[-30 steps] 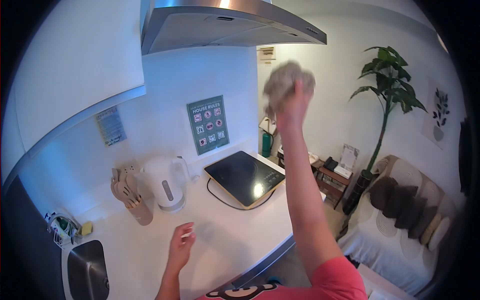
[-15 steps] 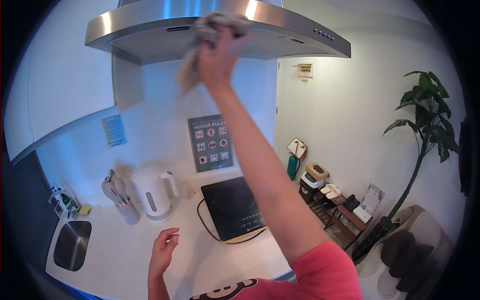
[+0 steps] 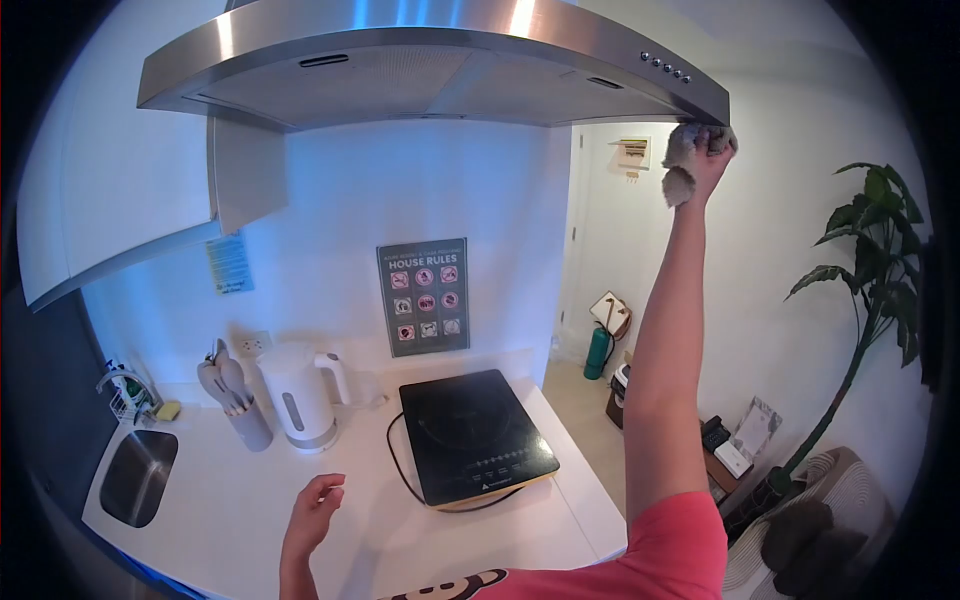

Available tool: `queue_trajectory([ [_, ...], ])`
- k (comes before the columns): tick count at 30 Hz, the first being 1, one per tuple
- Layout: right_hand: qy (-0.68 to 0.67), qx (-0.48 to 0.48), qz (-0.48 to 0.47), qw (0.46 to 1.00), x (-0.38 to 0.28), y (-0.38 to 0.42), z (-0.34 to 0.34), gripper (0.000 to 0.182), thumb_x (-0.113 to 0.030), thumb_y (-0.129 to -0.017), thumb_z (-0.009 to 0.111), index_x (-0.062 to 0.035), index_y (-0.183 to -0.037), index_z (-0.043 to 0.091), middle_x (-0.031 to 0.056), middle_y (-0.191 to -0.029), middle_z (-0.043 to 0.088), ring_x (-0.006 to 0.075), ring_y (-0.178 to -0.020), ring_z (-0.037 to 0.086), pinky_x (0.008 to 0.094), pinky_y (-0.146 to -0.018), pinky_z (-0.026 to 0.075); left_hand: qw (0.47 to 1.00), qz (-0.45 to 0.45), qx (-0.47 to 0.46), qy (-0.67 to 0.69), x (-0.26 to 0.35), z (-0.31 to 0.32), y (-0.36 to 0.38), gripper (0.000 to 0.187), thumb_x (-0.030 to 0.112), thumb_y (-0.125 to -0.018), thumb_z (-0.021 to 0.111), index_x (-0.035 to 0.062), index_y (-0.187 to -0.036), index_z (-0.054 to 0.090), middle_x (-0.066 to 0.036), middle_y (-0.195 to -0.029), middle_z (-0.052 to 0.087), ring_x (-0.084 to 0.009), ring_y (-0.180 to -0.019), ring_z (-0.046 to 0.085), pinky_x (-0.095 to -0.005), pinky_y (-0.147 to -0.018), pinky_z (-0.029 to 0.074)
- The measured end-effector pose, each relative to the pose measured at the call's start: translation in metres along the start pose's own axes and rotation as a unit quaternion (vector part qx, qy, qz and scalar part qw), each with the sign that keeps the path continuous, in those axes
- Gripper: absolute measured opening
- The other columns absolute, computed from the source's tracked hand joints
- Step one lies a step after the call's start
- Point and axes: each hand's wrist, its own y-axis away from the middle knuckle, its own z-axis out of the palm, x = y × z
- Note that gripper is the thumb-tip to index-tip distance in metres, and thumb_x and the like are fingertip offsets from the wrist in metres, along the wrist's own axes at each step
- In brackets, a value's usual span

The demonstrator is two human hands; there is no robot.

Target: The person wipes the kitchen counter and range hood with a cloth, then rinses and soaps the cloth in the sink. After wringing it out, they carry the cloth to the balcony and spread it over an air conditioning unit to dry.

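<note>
A grey-brown cloth [image 3: 680, 155] is gripped in my right hand [image 3: 712, 165], which is raised on an outstretched arm. The cloth presses against the underside of the right end of the steel range hood [image 3: 430, 45], below its row of buttons. Part of the cloth hangs down beside my wrist. My left hand [image 3: 312, 515] hovers over the white counter [image 3: 380, 540], left of the black induction cooktop [image 3: 475, 430]. Its fingers are loosely curled, with a gap by the thumb, and it holds nothing.
A white kettle [image 3: 298, 400] and a utensil holder [image 3: 248, 425] stand at the back of the counter. The sink [image 3: 140, 480] is at the left. A house-rules sign [image 3: 425, 297] hangs on the wall. At the right stands a tall plant [image 3: 860, 340].
My right hand has swept the cloth from the hood's middle front to its right end. My left hand has shifted slightly left and down, still without anything in it. The view has shifted somewhat.
</note>
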Motion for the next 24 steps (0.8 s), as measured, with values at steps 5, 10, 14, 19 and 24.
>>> queue_trajectory([
  [5, -0.016, 0.121, 0.032, 0.992, -0.004, 0.009, 0.004, 0.031, -0.012, -0.086, 0.054, 0.0033, -0.109, 0.040, 0.0142, -0.100, 0.054, 0.0232, -0.089, 0.055, 0.0319, -0.083, 0.043, 0.998, -0.037, 0.037, 0.046, -0.022, -0.007, 0.018, 0.024, 0.015, -0.087, 0.054, 0.0006, -0.105, 0.055, -0.004, -0.094, 0.057, -0.0111, -0.082, 0.053, -0.0253, -0.072, 0.044],
  [10, 0.107, 0.093, -0.123, 0.982, 0.010, 0.056, 0.050, 0.036, -0.012, -0.084, 0.054, 0.0086, -0.109, 0.037, 0.0197, -0.102, 0.047, 0.0292, -0.094, 0.050, 0.0386, -0.086, 0.040, 0.996, -0.062, 0.045, 0.037, -0.028, -0.001, 0.034, 0.025, 0.017, -0.088, 0.053, 0.0003, -0.106, 0.055, -0.004, -0.094, 0.058, -0.0112, -0.083, 0.053, -0.0253, -0.072, 0.044],
  [14, 0.142, 0.051, -0.083, 0.985, 0.050, 0.076, 0.080, 0.042, -0.021, -0.084, 0.056, 0.0115, -0.107, 0.040, 0.0243, -0.104, 0.046, 0.0380, -0.100, 0.044, 0.0428, -0.090, 0.034, 0.996, -0.081, 0.044, 0.006, -0.024, -0.004, 0.041, 0.026, 0.017, -0.088, 0.052, 0.0005, -0.107, 0.055, -0.005, -0.093, 0.058, -0.0111, -0.083, 0.053, -0.0247, -0.073, 0.044],
  [19, 0.172, -0.155, 0.048, 0.972, 0.070, 0.105, 0.102, 0.041, -0.024, -0.085, 0.053, 0.0070, -0.110, 0.044, 0.0234, -0.114, 0.048, 0.0358, -0.105, 0.048, 0.0390, -0.090, 0.036, 0.994, -0.094, 0.053, 0.001, -0.024, -0.004, 0.041, 0.027, 0.019, -0.089, 0.052, 0.0004, -0.108, 0.055, -0.005, -0.094, 0.059, -0.0114, -0.085, 0.053, -0.0248, -0.074, 0.044],
  [24, -0.165, -0.104, 0.348, 0.917, 0.056, 0.157, 0.146, 0.031, -0.020, -0.091, 0.044, 0.0013, -0.113, 0.046, 0.0145, -0.106, 0.056, 0.0240, -0.101, 0.055, 0.0354, -0.084, 0.044, 0.996, -0.087, 0.027, -0.001, -0.028, 0.017, 0.026, 0.029, 0.020, -0.089, 0.052, 0.0009, -0.110, 0.054, -0.006, -0.098, 0.059, -0.0132, -0.088, 0.055, -0.0266, -0.077, 0.044],
])
